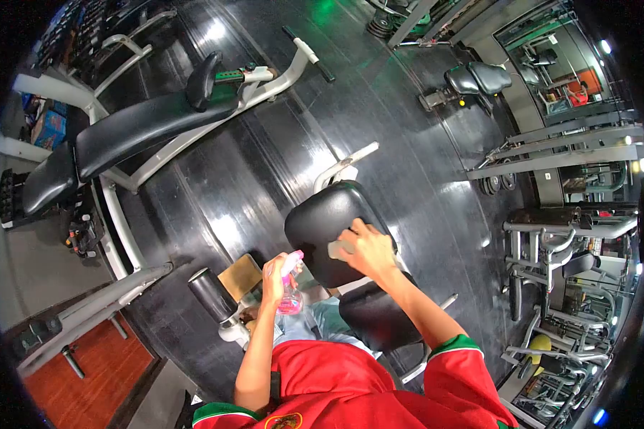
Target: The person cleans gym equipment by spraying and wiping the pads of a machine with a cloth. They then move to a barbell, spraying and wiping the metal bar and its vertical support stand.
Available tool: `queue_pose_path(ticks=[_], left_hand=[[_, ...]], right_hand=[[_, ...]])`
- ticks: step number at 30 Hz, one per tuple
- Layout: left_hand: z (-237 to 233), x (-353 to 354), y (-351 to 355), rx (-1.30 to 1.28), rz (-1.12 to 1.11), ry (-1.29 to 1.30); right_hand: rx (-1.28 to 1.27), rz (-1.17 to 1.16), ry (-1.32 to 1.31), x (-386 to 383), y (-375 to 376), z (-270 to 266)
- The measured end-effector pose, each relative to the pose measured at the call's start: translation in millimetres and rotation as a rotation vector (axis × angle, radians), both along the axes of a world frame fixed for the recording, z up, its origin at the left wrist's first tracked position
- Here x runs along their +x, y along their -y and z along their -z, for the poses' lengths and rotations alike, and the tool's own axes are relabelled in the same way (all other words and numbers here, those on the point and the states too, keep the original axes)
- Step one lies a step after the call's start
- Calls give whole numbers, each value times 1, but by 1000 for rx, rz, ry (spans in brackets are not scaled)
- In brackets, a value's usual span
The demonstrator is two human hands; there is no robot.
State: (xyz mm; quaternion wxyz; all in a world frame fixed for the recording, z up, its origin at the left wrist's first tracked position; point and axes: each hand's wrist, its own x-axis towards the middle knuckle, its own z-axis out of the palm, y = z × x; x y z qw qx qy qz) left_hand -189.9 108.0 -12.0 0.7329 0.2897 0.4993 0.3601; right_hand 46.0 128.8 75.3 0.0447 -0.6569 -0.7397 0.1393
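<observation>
My left hand (273, 277) is closed around a clear spray bottle (290, 303) with a pink-and-white trigger head and pink liquid inside, held upright over my lap. My right hand (371, 250) is bent over a pale, crumpled cloth (339, 250), with its fingers curled on it. Both cloth and hand overlap the black padded seat (318, 225) of a gym bench in front of me. A second black pad (379, 314) lies under my right forearm.
A black roller pad (212, 294) and a tan board (240, 277) are left of the bottle. A long black incline bench (150, 129) with a white frame stands at upper left. Another bench (479, 77) and weight machines (551, 250) are to the right.
</observation>
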Motion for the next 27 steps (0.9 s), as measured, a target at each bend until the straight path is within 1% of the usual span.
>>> queue_pose_path(ticks=[1, 2, 3, 5, 6, 10, 13, 14, 17, 19, 22, 25, 27], left_hand=[[-1, 0, -4, 7, 13, -17], [0, 0, -7, 6, 6, -17], [2, 0, -8, -4, 0, -18], [6, 0, -9, -19, -3, -17], [9, 0, -10, -20, -8, -16], [18, 3, -15, -34, -20, 14], [17, 4, -19, -47, -35, 34], [17, 3, -20, -51, -33, 30], [20, -1, -24, -64, -43, 26], [21, -6, -26, -68, -34, 35], [28, -12, -27, -61, -43, 27], [32, -10, -27, -68, -62, 44], [31, -8, -29, -65, -73, 50]], right_hand=[[44, 43, -5, 7, -4, -1], [36, 112, -30, 15, -7, -2], [31, 109, -31, 14, -11, -2], [101, 202, -40, 9, -18, -2], [75, 209, -12, 0, -19, -5], [44, 134, -94, -35, -21, 17], [-15, -27, -77, -49, -20, 38], [-19, -26, -81, -49, -19, 41], [-57, -17, 30, -34, -27, 31], [-1, 57, -24, -16, -36, 14], [39, 133, -22, 2, -49, -2], [79, 172, -43, -10, -53, 7], [63, 142, -43, -22, -54, 19]])
